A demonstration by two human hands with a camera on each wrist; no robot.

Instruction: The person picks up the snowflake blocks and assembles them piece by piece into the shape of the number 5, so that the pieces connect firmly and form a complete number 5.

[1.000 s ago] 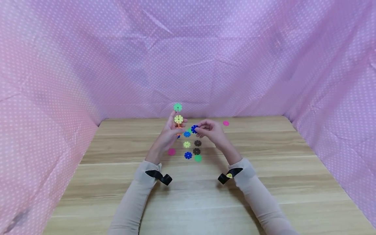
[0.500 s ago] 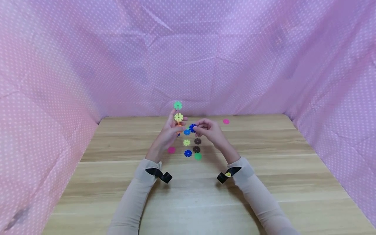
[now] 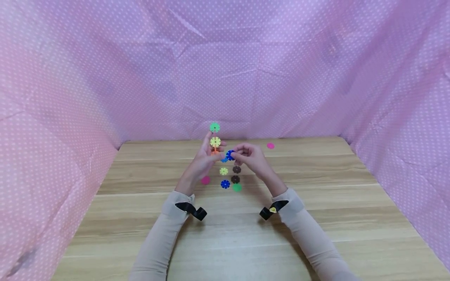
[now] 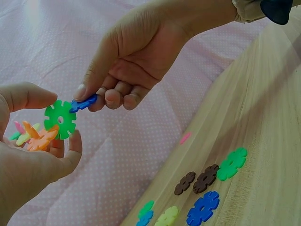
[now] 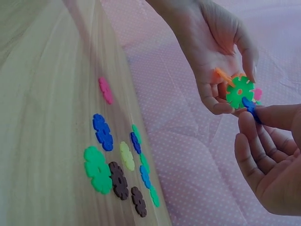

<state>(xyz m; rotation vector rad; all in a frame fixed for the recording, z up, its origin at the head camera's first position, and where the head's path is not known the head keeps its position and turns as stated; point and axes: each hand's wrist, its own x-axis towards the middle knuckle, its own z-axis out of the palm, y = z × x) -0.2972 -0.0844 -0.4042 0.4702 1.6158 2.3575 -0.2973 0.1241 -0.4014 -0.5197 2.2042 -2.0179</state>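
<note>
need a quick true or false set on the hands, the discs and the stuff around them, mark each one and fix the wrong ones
1. The right hand pinches a blue disc. True.
2. The left hand holds nothing. False: it holds several joined discs.
3. Two brown discs lie on the table. True.
4. The cloth behind the table is plain green. False: it is pink to purple with pale dots.
5. A pink disc lies near the table's far edge. True.
6. The sleeves are bright red. False: they are beige.
</note>
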